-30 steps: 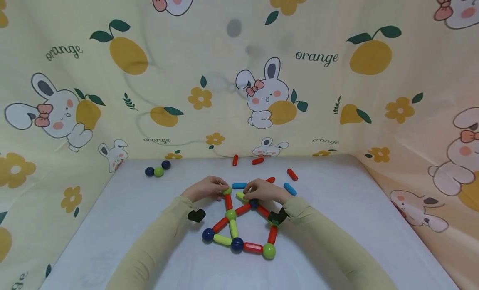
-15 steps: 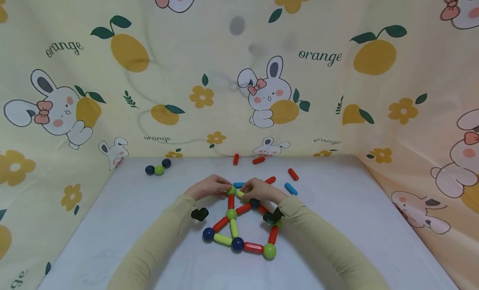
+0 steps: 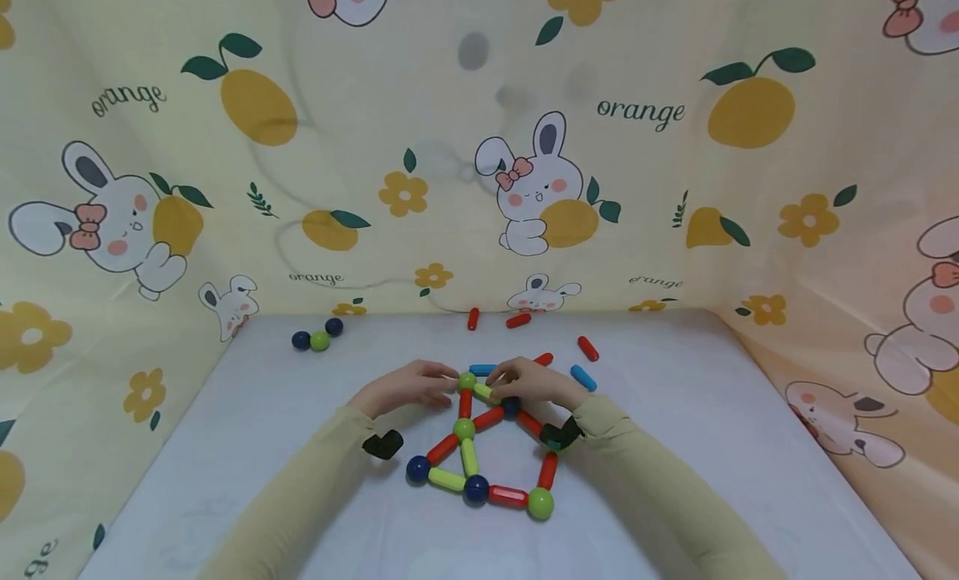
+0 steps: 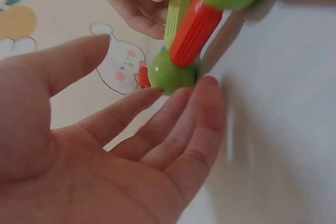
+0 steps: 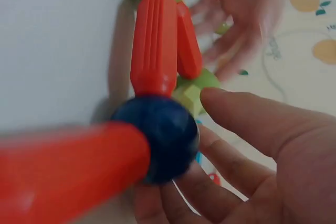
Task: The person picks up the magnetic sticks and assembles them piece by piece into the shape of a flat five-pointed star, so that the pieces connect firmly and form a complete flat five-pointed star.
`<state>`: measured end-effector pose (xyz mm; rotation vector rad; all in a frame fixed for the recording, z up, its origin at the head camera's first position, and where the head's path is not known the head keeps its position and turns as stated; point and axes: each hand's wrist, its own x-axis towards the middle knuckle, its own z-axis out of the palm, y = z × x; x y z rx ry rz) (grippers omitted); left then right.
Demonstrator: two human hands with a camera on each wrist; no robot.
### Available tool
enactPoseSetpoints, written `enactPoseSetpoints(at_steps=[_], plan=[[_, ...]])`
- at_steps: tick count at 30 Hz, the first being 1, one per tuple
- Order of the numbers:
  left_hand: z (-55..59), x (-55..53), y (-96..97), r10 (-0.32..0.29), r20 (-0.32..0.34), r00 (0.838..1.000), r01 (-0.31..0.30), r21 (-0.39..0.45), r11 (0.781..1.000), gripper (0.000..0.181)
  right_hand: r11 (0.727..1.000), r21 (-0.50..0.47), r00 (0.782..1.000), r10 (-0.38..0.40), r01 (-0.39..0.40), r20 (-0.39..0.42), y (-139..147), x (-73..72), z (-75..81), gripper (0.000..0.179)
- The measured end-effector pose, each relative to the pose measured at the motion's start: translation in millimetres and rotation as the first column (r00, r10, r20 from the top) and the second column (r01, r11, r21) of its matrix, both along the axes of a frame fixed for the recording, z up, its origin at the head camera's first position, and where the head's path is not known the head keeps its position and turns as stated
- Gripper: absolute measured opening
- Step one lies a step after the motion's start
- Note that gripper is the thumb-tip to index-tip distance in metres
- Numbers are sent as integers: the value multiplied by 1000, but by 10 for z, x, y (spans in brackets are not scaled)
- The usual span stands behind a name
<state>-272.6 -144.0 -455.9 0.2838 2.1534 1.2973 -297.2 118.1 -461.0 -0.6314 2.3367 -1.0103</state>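
Note:
A flat frame of red and yellow-green rods joined by green balls and dark blue balls lies on the table. My left hand [image 3: 408,386] is spread, its fingertips right at the far green ball [image 4: 170,72]. From that ball a red rod [image 3: 465,404] runs toward the middle green ball [image 3: 464,428]. My right hand [image 3: 535,381] pinches a yellow-green rod [image 3: 483,391] between thumb and fingers, its left end at the far green ball. Beside those fingers is a dark blue ball [image 5: 160,137], partly hidden by the hand in the head view.
Loose blue rods [image 3: 583,378] and red rods [image 3: 588,349] lie behind and right of the frame. Two more red rods rest near the back edge. At the back left sit a green ball [image 3: 320,340] and two dark blue balls [image 3: 301,340]. A printed curtain [image 3: 419,106] surrounds the table.
The far green ball has shifted slightly right, and the yellow-green rod's end now meets it. My left hand has loosened from the ball and drawn back left; the right hand stays by the rod.

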Motion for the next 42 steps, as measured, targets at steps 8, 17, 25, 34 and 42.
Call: enactPoseSetpoints(at_steps=[8, 17, 25, 34, 42], plan=[[17, 569, -156, -108, -55, 993, 104, -66, 992, 43, 997, -62, 997, 40, -36, 63, 252, 56, 32, 28], [-59, 915, -156, -81, -264, 961, 53, -112, 992, 30, 996, -93, 997, 20, -13, 74, 276, 68, 11, 28], [-134, 872, -384, -9, -288, 958, -22, -103, 994, 25, 991, -130, 991, -24, 7, -129, 118, -76, -25, 25], [-206, 669, -714, 174, -299, 938, -211, -96, 973, 24, 997, -74, 968, -50, 33, -247, -104, -257, -6, 28], [-191, 494, -837, 346, -282, 895, -381, -80, 921, 24, 996, -26, 963, -94, 91, -251, -258, -361, -113, 27]])
